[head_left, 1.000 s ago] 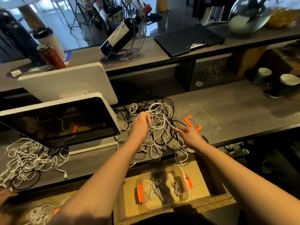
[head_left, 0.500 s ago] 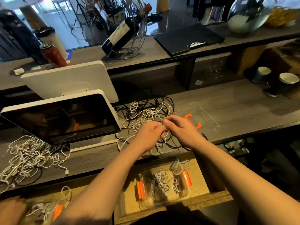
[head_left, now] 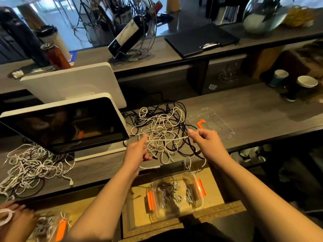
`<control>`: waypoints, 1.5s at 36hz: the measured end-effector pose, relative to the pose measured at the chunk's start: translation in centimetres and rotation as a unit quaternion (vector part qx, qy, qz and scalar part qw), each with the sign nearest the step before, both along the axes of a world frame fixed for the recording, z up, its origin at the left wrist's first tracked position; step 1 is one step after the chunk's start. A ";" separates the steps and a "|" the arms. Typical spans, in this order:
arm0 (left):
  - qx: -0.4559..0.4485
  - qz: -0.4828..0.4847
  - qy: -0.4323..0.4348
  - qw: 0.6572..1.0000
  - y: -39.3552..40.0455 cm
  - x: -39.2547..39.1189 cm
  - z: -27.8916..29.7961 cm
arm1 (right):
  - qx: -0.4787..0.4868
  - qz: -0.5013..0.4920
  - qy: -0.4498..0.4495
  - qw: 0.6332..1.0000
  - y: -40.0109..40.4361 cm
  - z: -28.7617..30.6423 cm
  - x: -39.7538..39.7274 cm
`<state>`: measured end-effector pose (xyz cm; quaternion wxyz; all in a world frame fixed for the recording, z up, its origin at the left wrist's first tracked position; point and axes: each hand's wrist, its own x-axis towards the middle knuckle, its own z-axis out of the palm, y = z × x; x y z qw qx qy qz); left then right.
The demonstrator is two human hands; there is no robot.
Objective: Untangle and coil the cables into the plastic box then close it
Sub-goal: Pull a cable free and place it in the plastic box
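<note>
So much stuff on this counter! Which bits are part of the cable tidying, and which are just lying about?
In use: white cable stretched between left hand and right hand; black-and-white cable tangle; clear plastic box with orange clips; clear lid.

Lying about: dark wine bottle; paper cups; red can.

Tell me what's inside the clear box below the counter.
The box holds several coiled cables, white and black, with no lid on. The exact count is unclear; coils overlap and hide what is underneath.

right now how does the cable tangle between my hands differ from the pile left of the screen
The mixed black-and-white tangle on the counter has a strand stretched between the left hand and right hand; the mostly white pile beside the monitor lies untouched. Both are still uncoiled.
</note>
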<state>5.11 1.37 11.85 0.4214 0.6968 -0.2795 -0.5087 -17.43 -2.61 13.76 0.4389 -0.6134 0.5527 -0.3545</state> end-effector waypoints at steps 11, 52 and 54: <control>-0.051 -0.139 -0.133 0.980 1.1 -3.1 1.8 | 0.092 0.053 0.110 0.988 1.8 -2.5 -1.2; -0.006 -0.079 0.276 0.958 0.2 -11.0 5.0 | 0.105 0.051 -0.118 0.986 3.4 2.2 -3.9; -0.027 -0.074 0.256 0.964 0.0 -11.7 5.3 | 0.107 0.067 -0.115 0.985 3.3 2.2 -4.4</control>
